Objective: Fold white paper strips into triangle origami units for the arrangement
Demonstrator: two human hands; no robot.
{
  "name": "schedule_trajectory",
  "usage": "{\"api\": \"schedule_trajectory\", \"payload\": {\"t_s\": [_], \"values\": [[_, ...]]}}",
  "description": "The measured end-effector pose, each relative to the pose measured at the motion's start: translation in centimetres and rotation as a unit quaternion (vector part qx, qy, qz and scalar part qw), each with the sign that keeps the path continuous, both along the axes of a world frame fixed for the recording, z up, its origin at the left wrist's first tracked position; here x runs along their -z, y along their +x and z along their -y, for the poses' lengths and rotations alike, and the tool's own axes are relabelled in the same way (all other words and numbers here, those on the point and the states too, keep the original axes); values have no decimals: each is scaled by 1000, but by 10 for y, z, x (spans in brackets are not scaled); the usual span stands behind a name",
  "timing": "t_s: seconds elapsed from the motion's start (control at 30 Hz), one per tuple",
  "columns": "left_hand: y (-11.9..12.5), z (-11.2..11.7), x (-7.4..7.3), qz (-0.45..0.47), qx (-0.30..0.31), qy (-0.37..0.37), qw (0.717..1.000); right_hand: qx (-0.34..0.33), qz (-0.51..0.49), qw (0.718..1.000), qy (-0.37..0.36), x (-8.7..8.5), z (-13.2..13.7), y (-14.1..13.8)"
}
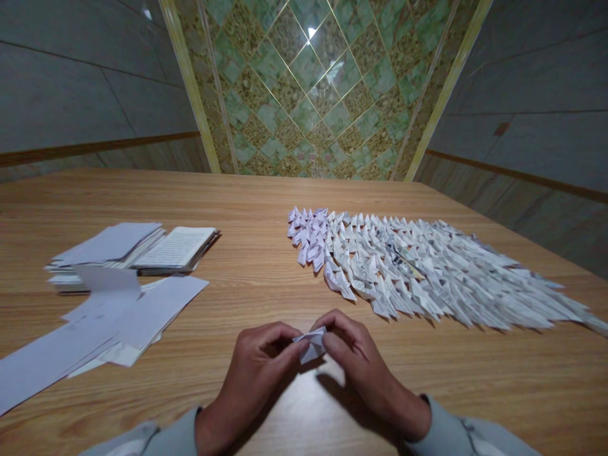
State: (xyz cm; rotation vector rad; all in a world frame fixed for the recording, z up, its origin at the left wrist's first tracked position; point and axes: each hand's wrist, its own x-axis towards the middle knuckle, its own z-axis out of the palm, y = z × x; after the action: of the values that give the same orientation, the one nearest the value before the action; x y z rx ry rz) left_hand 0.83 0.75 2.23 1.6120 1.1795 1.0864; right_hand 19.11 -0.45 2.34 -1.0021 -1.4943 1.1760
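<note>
Between my two hands is a small folded piece of white paper (312,347), held just above the table near its front edge. My left hand (263,358) pinches its left side between thumb and fingers. On the other side, my right hand (354,354) grips the paper's right end the same way. Folded layers with pointed corners show between the fingertips; the covered ends are hidden. Beyond my right hand stand many small folded paper boats (403,266) in tight rows, with a group of lilac-white ones (308,237) at the left end.
On the left lie a stack of white paper (114,244), a pile of printed sheets (175,247) and loose overlapping paper strips (156,310). The wooden table (237,209) reaches back to a green tiled wall panel (313,95).
</note>
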Motion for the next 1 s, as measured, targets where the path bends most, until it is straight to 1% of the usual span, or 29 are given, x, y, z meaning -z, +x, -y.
{"api": "schedule_trajectory", "payload": {"t_s": [0.07,0.13,0.27,0.4,0.57,0.63,0.77,0.83,0.9,1.0], "values": [[0,1,0,2,5,1,1000,25,24,999,12,3,-1,0],[0,1,-1,21,14,-21,999,39,22,999,12,6,-2,0],[-1,0,-3,52,22,-65,996,28,-21,999,-7,8,-4,2],[-1,-3,1,62,33,-76,995,13,-46,999,-25,8,-5,3],[0,-5,3,91,51,-96,990,10,-50,998,-32,7,-6,3],[-1,-5,1,85,53,-91,991,9,-49,998,-33,6,-6,3],[-4,-4,-3,52,46,-53,996,13,-47,998,-34,5,-8,3],[-4,-4,-3,61,37,-56,996,17,-56,997,-40,6,-9,3],[-3,-5,1,94,43,-83,991,24,-66,997,-42,7,-10,3],[0,-5,9,118,93,-135,979,38,-70,996,-36,9,-9,3]]}}
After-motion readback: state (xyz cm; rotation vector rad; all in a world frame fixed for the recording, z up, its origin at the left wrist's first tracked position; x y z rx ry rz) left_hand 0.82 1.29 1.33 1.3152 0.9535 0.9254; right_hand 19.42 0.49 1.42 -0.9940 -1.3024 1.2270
